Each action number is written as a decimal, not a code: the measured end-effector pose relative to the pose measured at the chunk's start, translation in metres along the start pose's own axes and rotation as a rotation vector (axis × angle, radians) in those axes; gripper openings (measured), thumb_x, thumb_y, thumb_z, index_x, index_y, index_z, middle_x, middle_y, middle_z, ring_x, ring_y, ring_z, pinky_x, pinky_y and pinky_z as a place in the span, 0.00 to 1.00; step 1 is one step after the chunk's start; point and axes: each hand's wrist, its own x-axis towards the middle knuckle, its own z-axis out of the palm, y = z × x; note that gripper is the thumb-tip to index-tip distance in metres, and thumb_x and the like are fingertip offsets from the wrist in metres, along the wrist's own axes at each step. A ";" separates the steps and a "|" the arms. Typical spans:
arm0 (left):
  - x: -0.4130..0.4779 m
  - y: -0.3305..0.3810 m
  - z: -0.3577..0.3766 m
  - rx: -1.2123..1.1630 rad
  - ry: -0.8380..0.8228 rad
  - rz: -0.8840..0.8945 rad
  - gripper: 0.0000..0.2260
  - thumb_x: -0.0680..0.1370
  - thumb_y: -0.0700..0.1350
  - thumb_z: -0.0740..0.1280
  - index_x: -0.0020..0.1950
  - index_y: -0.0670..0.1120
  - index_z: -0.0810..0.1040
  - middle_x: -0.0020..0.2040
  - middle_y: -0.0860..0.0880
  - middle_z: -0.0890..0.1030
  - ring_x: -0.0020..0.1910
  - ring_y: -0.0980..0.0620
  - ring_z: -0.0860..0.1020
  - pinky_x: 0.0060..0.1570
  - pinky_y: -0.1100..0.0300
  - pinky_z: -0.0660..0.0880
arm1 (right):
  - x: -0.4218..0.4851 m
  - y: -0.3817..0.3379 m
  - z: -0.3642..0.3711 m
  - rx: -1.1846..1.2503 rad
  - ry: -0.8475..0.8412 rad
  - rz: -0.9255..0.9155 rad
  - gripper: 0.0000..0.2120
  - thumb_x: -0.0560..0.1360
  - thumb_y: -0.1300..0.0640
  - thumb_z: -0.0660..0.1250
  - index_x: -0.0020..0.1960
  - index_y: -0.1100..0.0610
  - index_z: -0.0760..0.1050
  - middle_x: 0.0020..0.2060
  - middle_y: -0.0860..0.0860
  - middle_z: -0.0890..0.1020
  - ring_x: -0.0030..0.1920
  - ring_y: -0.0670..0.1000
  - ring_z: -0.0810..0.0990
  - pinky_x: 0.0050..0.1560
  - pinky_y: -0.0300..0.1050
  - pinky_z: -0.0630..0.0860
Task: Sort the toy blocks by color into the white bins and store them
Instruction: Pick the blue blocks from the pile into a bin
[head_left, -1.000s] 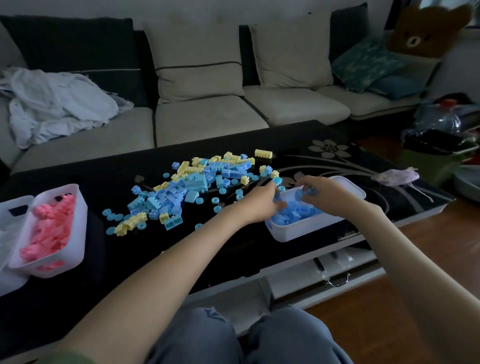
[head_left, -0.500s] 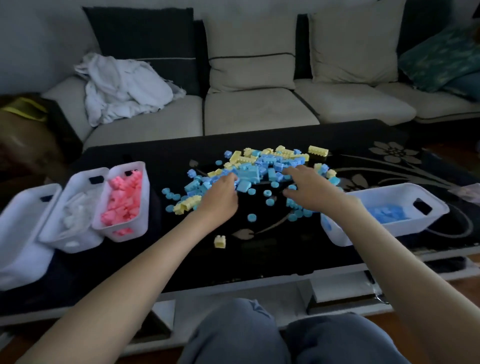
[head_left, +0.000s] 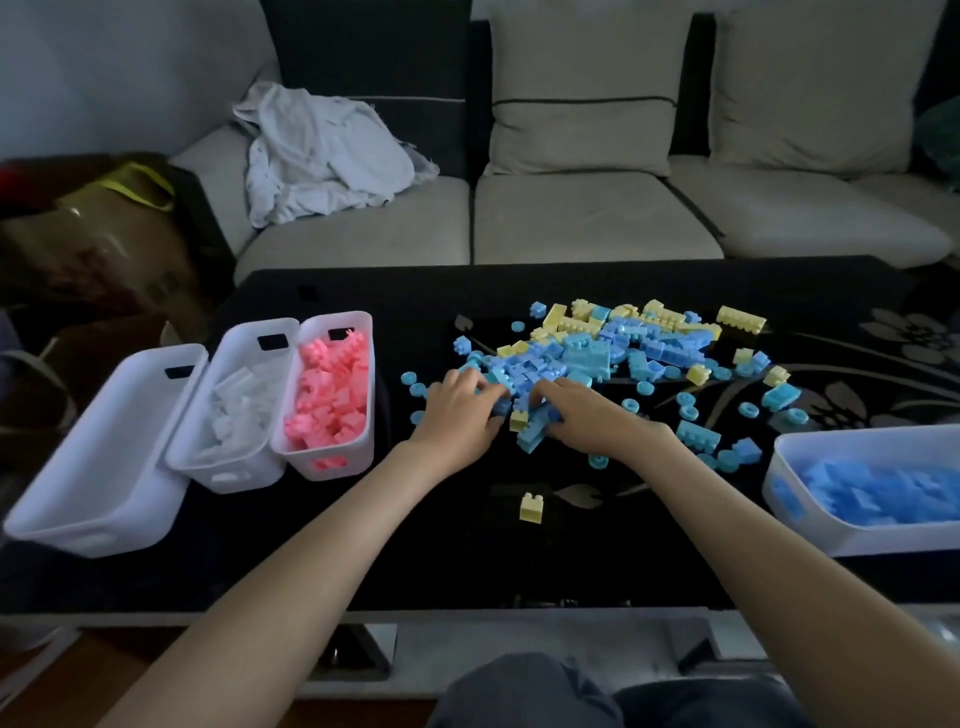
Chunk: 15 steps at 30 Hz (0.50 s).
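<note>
Blocks all over the far half of the black table (head_left: 363, 545): the blue and yellow heap (head_left: 623, 353) sprawls in the middle, with round blue pieces scattered off its near and right edges. Left hand (head_left: 460, 415) sits at the heap's near-left corner, knuckles up, fingers bent down onto blue pieces. Whether it actually grips one, I cannot tell. Right hand (head_left: 592, 415) is just beside it, fingers reaching leftward across the blocks, thumb tucked by a clump of blue bricks. Holding or merely touching? Again, cannot tell. The two sets of fingertips nearly meet over the same patch. One lone yellow block (head_left: 531, 506) sits apart, nearer the person, between the forearms.

Over on the left, three white bins stand side by side: the empty bin (head_left: 104, 467) outermost, the bin of pale blocks (head_left: 244, 328) next, and the pink bin (head_left: 340, 316) closest to the heap, well filled. At the right edge, the blue bin (head_left: 893, 540) holds blue blocks and is partly cut off by the frame.

Behind the table is a pale sofa (head_left: 571, 218) with a crumpled white cloth (head_left: 322, 156) on its left seat, and a brown bag (head_left: 114, 234) off to the left.
</note>
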 end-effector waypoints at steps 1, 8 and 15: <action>0.004 0.002 0.001 -0.015 0.005 0.000 0.14 0.80 0.48 0.61 0.65 0.50 0.72 0.61 0.49 0.70 0.61 0.47 0.66 0.57 0.55 0.61 | 0.001 0.001 -0.003 0.006 -0.035 -0.008 0.13 0.76 0.59 0.64 0.59 0.53 0.68 0.54 0.51 0.71 0.56 0.53 0.72 0.53 0.46 0.70; 0.030 0.027 -0.017 -0.362 0.164 0.063 0.09 0.80 0.45 0.62 0.57 0.45 0.78 0.52 0.49 0.76 0.53 0.50 0.73 0.56 0.57 0.69 | 0.003 0.031 -0.052 0.059 0.097 0.021 0.11 0.78 0.58 0.60 0.60 0.52 0.73 0.55 0.49 0.75 0.51 0.49 0.76 0.49 0.40 0.70; 0.092 0.037 -0.008 -0.355 -0.017 -0.044 0.14 0.80 0.41 0.58 0.65 0.47 0.71 0.61 0.46 0.73 0.60 0.47 0.70 0.60 0.51 0.69 | 0.009 0.118 -0.092 -0.068 0.133 0.395 0.21 0.76 0.67 0.56 0.68 0.55 0.67 0.64 0.55 0.71 0.59 0.56 0.73 0.56 0.49 0.73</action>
